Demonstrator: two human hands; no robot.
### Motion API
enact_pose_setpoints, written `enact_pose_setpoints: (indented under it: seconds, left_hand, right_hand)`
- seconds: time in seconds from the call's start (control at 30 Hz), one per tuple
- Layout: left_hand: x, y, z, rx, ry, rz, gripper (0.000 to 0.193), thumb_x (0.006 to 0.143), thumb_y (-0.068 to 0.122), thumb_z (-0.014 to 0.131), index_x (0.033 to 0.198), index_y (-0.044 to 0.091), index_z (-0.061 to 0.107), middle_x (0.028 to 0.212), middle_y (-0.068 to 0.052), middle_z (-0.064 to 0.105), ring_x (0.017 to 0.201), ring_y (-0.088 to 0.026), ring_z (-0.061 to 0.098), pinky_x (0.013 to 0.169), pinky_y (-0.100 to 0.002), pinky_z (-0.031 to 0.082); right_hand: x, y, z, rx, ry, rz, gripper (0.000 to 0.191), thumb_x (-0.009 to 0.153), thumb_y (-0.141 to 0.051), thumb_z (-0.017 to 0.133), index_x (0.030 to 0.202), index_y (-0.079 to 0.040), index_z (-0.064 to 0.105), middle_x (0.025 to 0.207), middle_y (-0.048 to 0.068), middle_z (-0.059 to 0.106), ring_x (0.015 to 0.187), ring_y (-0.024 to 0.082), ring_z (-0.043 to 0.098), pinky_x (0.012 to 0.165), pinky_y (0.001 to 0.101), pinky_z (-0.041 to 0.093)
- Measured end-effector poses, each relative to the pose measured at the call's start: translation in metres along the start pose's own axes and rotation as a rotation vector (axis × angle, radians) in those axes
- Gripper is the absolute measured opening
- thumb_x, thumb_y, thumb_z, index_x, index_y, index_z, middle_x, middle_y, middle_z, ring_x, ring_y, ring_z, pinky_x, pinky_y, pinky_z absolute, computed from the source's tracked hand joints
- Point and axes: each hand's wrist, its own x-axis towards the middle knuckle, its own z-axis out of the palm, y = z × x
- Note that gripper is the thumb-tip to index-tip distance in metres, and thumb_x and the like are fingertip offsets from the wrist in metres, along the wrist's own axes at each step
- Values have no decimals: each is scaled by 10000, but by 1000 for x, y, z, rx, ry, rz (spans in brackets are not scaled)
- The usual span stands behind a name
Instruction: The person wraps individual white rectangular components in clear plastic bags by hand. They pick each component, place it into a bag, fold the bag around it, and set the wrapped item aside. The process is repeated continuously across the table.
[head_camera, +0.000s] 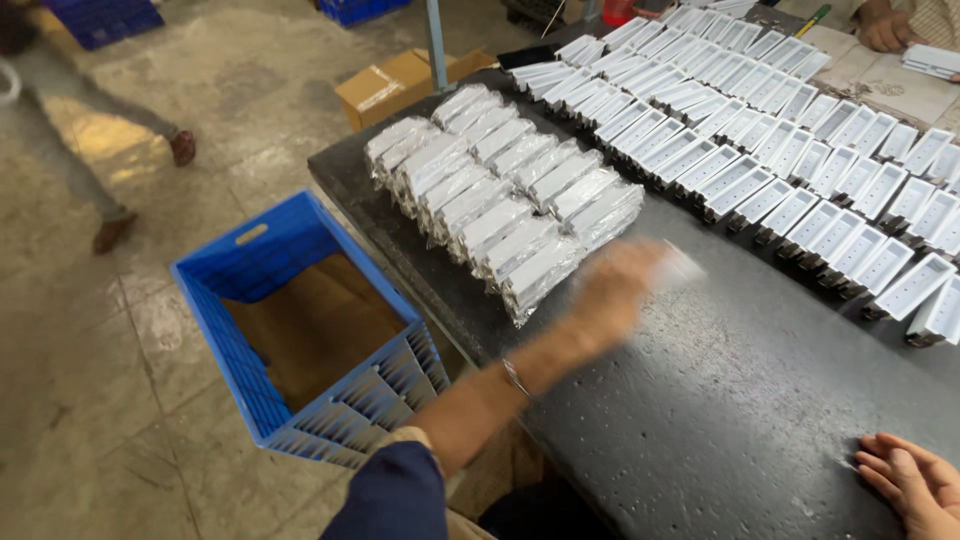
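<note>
crate (300, 310): blue plastic, slotted walls, on the floor off the worktop's near-left corner, well left of the grip. Brown board liner inside, otherwise nothing in it that I can see.
wrapped stack (505, 195): white box-shaped parts in clear film, packed in tight rows on the worktop, just left of and beyond the grip. Film looks slick and crinkly; judged slippery on flat faces.
left hand (615, 290): reaches out over the worktop, motion-blurred. Grip state: closed round a small white part, though finger positions can't be read through the blur.
white part (680, 268): sticks out of the grip on its far-right side, over the dark worktop, just beside the wrapped stack's near edge. Too smeared to tell whether it is wrapped or bare.
handling (judgement): small, rigid, light, likely a thin-walled plastic housing. One hand is enough. Take it across the long sides, thumb against fingers, not by the open face. Thin rims could crack or deform if squeezed hard.
open trays row (800, 165): bare white rectangular housings, open faces up, laid in diagonal rows, beyond and right of the grip.
worktop (740, 420): dark speckled slab, bare patch on the near side of the grip.
right hand (915, 480): rests flat at the worktop's near-right edge, fingers spread, holding nothing, well right of the grip.
co-worker's hand (885, 30): far-right corner, on papers, apart from all this.
</note>
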Motion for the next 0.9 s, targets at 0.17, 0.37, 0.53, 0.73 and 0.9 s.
enact_pose_setpoints:
  seconds: [0.17,0.37,0.53,0.73,0.9]
  left_hand:
    - [53,-136,-112,386,417,-116,516,908,-133,576,1320,171,639,1303,-34,699,1111,-215,671,895,-354,579]
    - [52,-197,-156,647,289,-174,470,876,-46,623,1309,135,641,1338,-63,661,1224,-264,594,1009,-414,474]
    - [40,-175,-177,710,205,-248,348,1010,52,611,1340,154,651,1326,-65,639,1241,-284,562,1051,-440,441]
    - [44,-194,-170,855,349,-150,639,764,282,715,1382,177,585,1485,-232,489,1296,-442,439,1023,-652,349]
    - [29,-216,-172,747,166,-174,570,951,294,683,1497,219,535,1487,-213,498,1377,-430,427,1086,-658,326]
  right_hand:
    - [-3,-3,5,27,-3,-19,336,1169,-189,531,1326,107,546,1278,272,627,1197,338,640,1028,425,526]
    - [-8,-6,10,-34,53,-17,309,1161,-163,537,1303,111,561,1256,270,638,1185,337,645,1014,427,532]
    - [-12,-15,9,-40,50,3,304,1138,-138,526,1303,115,567,1286,268,643,1181,335,654,1009,418,541]
    - [-25,-49,21,-10,63,33,317,1093,-139,565,1296,101,607,1243,223,680,1124,298,674,973,381,544]
    - [-39,-87,32,-63,126,107,285,1014,-177,624,1207,17,706,1028,103,732,901,156,663,822,298,533]
